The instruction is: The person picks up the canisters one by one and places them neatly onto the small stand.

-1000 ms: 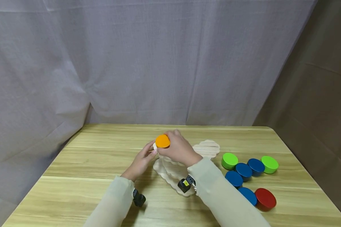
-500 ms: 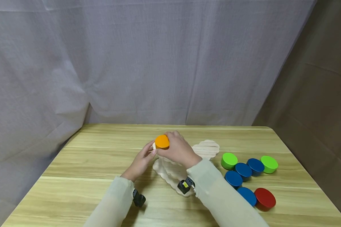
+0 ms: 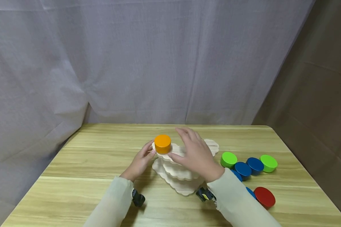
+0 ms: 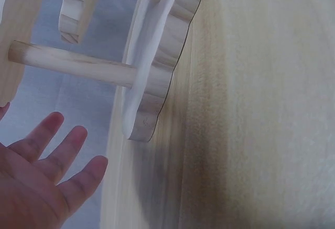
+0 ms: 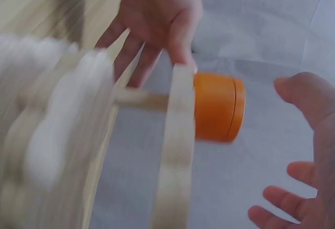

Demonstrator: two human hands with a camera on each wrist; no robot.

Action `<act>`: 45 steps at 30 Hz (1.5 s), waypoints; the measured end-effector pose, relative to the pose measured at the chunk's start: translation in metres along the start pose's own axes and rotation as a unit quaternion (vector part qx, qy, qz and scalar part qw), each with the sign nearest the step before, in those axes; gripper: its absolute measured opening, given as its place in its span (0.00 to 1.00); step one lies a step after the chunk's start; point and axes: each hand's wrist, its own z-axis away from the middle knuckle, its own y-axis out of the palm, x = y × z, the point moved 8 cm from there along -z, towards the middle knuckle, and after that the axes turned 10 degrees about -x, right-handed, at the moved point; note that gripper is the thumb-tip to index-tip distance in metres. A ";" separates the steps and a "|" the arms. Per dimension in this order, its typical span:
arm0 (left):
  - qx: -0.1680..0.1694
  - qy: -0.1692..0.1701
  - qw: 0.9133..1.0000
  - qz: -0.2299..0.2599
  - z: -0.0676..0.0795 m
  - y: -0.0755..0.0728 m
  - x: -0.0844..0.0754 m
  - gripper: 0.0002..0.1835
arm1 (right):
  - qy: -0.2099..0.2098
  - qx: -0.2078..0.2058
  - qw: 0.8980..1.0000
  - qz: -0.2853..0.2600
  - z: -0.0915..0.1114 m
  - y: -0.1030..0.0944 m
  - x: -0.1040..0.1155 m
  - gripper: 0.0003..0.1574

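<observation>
An orange cylinder point(image 3: 162, 144) with a thin groove near its top stands upright on the uppermost platform of a pale wooden tiered stand point(image 3: 184, 186). The stand has scalloped, cloud-shaped platforms joined by round dowels point(image 4: 78, 67). At that platform's left edge, my left hand point(image 3: 139, 161) pinches the rim between thumb and index finger beside the cylinder; its other fingers point(image 4: 86, 179) spread loosely below. To the right of the cylinder hovers my right hand point(image 3: 197, 154), fingers spread and apart from it. Nothing is in the right hand point(image 5: 325, 150).
On the right of the table point(image 3: 74, 176) lie two green cylinders point(image 3: 229, 159) point(image 3: 268, 163), several blue cylinders point(image 3: 255, 165) and a red cylinder point(image 3: 265, 197). The right forearm partly hides some blue ones. A grey curtain point(image 3: 147, 63) hangs behind the table.
My right hand has let go of the orange cylinder and moved right, its fingers spreading. The cylinder remains on the top platform. My left hand has stayed at the rim.
</observation>
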 end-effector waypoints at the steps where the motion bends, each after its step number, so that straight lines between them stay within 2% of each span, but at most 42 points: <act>1: 0.001 -0.001 1.000 0.000 0.001 -0.001 -0.001 0.27 | -0.006 -0.006 1.000 0.004 0.003 -0.004 -0.003 0.52; 9: 0.013 -0.013 1.000 -0.009 0.015 -0.007 -0.028 0.26 | -0.015 -0.027 0.999 0.031 0.030 -0.026 -0.029 0.52; 12: 0.012 -0.017 1.000 -0.008 0.016 -0.008 -0.029 0.26 | -0.007 -0.026 0.999 0.034 0.039 -0.031 -0.040 0.52; 19: -0.009 0.000 1.000 -0.011 0.002 -0.007 0.003 0.28 | 0.004 -0.043 0.998 0.056 0.060 -0.044 -0.068 0.51; 21: -0.009 0.000 1.000 -0.013 0.002 -0.007 0.003 0.28 | 0.018 -0.041 0.997 0.061 0.066 -0.047 -0.077 0.51; 29: 0.006 -0.013 1.000 -0.012 0.003 -0.005 0.001 0.27 | 0.083 0.013 0.995 0.062 0.091 -0.053 -0.108 0.55; 36: 0.021 -0.018 1.000 -0.011 0.012 -0.007 -0.022 0.27 | 0.139 0.076 0.986 0.052 0.113 -0.062 -0.134 0.57; 42: 0.011 -0.024 1.000 -0.016 0.003 -0.005 -0.001 0.27 | 0.164 0.095 0.981 0.044 0.132 -0.069 -0.151 0.59; 45: 0.005 -0.020 1.000 -0.023 0.001 -0.005 0.005 0.27 | 0.169 0.103 0.980 0.032 0.140 -0.071 -0.159 0.58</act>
